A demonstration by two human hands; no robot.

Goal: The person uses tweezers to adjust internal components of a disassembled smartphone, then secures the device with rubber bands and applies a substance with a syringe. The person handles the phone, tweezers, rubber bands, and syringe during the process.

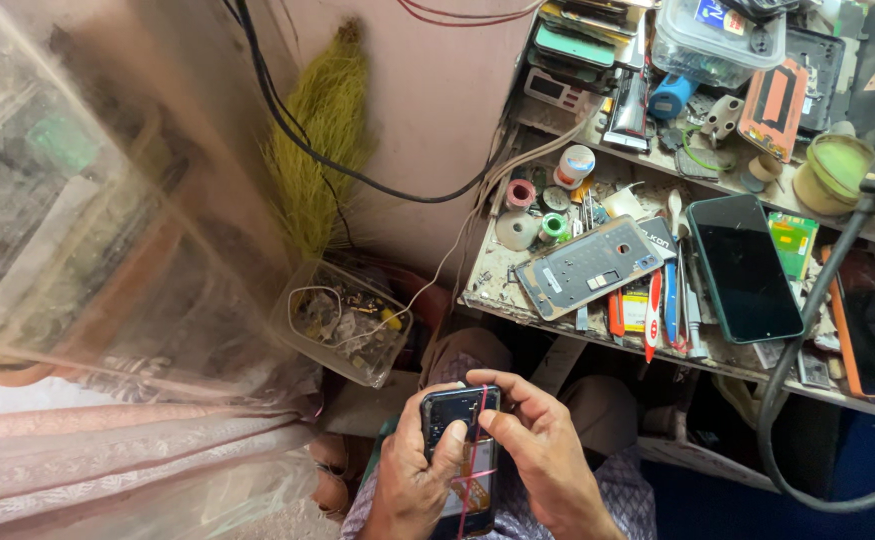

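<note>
Dark opened smartphone body bound with thin red rubber bands (463, 440) sits low in the view over the person's lap, gripped from below by the left hand (413, 478), whose thumb lies flat on its back. Right hand (538, 450) curls over the phone's top right edge, fingertips pinching at a band. Beyond, a cluttered wooden workbench (503, 290) carries a grey phone mid-frame (588, 265) and a black-screened phone (743, 265); a clear plastic tub of small parts (343, 322) sits to the left.
</note>
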